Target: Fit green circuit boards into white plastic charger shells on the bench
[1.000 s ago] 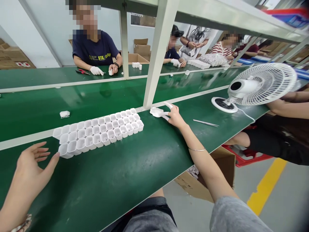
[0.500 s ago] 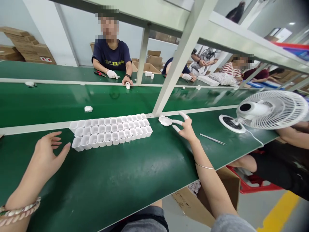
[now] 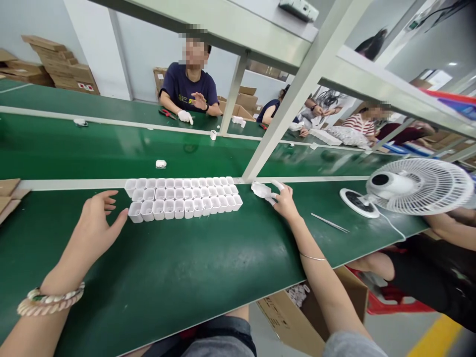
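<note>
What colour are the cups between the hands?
White; the cups show best in the head view.

Left wrist [image 3: 55,281]: my rope-like twisted bands [image 3: 50,306], cream to pinkish, some green in the upper one. Right hand [image 3: 284,202]: white finger covers [image 3: 276,185], more than one. Thin silvery bangle [image 3: 312,258] round my right forearm [image 3: 310,243]. Grey sleeve [image 3: 347,345], grey top [image 3: 217,349], dark shorts [image 3: 228,328].
</note>
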A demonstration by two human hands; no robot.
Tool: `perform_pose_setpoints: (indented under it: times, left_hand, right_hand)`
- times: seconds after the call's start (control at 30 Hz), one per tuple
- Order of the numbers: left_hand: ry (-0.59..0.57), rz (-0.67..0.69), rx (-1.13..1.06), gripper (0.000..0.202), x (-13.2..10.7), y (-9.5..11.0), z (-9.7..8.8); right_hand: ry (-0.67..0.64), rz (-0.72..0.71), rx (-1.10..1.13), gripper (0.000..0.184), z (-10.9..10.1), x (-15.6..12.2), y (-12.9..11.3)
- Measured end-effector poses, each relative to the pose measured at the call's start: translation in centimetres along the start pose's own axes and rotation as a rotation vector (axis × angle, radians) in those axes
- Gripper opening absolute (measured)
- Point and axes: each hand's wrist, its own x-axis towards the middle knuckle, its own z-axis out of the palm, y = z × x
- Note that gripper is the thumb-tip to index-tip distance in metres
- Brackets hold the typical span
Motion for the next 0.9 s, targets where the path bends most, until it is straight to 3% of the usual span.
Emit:
perform_pose_setpoints:
  times: [0.37, 0.57, 0.67, 0.77, 0.83, 0.9]
  left_hand:
    - [-0.002, -0.050, -0.059, 0.061, -0.4, 0.3, 0.2]
    - [0.084, -0.054, -0.088, 0.055, 0.4, -1.1, 0.6]
    - [0.054, -0.024, -0.073, 0.052, 1.1, -2.2, 1.4]
    - [0.003, 0.040, -0.041, 0.049, 1.9, -3.1, 2.5]
    - [0.010, 0.081, -0.041, 0.046, 2.2, -3.4, 3.2]
    - [0.035, 0.106, -0.052, 0.041, 2.5, -3.6, 3.9]
  right_hand:
    - [0.000, 0.013, 0.039, 0.013, 0.4, -0.3, 0.1]
    - [0.067, 0.037, 0.066, 0.030, -1.2, 0.1, -2.2]
    - [0.115, -0.032, 0.142, 0.026, -2.4, 3.4, -5.0]
    - [0.043, -0.138, 0.247, 0.024, -2.3, 9.4, -8.9]
    - [-0.145, -0.180, 0.316, 0.024, -1.0, 14.4, -11.9]
    - [-0.429, -0.123, 0.320, 0.030, 1.3, 19.4, -14.9]
